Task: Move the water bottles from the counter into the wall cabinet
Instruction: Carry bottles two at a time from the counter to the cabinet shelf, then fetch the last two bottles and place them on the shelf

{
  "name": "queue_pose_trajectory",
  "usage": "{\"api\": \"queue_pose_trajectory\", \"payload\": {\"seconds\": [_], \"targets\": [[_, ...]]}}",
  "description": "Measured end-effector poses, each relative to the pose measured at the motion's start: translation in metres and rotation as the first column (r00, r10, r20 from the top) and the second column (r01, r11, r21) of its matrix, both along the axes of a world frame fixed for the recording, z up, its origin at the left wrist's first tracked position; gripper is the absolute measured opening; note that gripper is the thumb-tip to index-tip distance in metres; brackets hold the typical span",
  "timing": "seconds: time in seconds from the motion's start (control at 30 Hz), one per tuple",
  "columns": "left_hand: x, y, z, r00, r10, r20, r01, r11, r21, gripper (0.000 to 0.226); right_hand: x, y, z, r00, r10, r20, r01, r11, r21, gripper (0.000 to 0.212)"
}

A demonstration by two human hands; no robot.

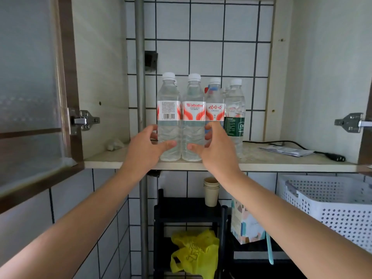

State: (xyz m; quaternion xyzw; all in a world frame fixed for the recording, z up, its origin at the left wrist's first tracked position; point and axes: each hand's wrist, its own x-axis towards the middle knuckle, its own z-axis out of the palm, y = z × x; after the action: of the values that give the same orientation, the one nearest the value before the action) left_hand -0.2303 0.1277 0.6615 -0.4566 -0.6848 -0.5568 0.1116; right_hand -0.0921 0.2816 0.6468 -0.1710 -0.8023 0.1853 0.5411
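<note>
Cabinet door (30, 97) open at frame left, not in the way. Left hand (144, 147) wraps the left front bottle (168, 117) low down, thumb across the front, fingers behind. Right front bottle (193, 117) touches it side by side; right hand (216, 150) wraps it the same way. Both stand upright on the shelf (281, 160), centre frame, bases near the front lip. Looks like set-down. Slide the pair back together, gripping low, until they meet the rear bottles (215, 101), then let go straight outward. Don't knock the green-label bottle (235, 121) just right.
</note>
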Motion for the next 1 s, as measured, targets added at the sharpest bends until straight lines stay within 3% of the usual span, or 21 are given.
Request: {"api": "queue_pose_trajectory", "payload": {"seconds": [0.2, 0.4, 0.57, 0.73, 0.87, 1.0], "targets": [[-0.005, 0.002, -0.006, 0.999, -0.019, -0.038, 0.020, 1.000, 0.021, 0.061, 0.003, -0.005, -0.010, 0.997, 0.031, -0.065, -0.030, 1.000, 0.004, 0.050], [0.014, -0.022, -0.051, 0.996, 0.006, -0.091, 0.007, 0.990, 0.139, 0.060, 0.035, -0.022, -0.035, 0.960, 0.194, -0.202, -0.209, 0.976, -0.058, 0.038], [0.046, -0.075, -0.144, 0.979, -0.163, 0.124, 0.130, 0.962, 0.240, 0.053, 0.087, -0.047, -0.119, 0.922, 0.309, -0.236, -0.350, 0.923, -0.159, 0.035], [0.078, -0.131, -0.280, 0.919, -0.236, 0.317, 0.190, 0.967, 0.170, 0.046, 0.128, -0.084, -0.262, 0.870, 0.482, -0.108, -0.475, 0.758, -0.448, 0.041], [0.101, -0.175, -0.385, 0.832, -0.218, 0.510, 0.187, 0.976, 0.112, 0.052, 0.160, -0.114, -0.370, 0.861, 0.505, -0.058, -0.390, 0.582, -0.713, 0.048], [0.128, -0.221, -0.474, 0.703, -0.122, 0.701, 0.193, 0.981, -0.023, 0.056, 0.204, -0.132, -0.471, 0.867, 0.498, -0.010, -0.252, 0.421, -0.871, 0.045]]}}
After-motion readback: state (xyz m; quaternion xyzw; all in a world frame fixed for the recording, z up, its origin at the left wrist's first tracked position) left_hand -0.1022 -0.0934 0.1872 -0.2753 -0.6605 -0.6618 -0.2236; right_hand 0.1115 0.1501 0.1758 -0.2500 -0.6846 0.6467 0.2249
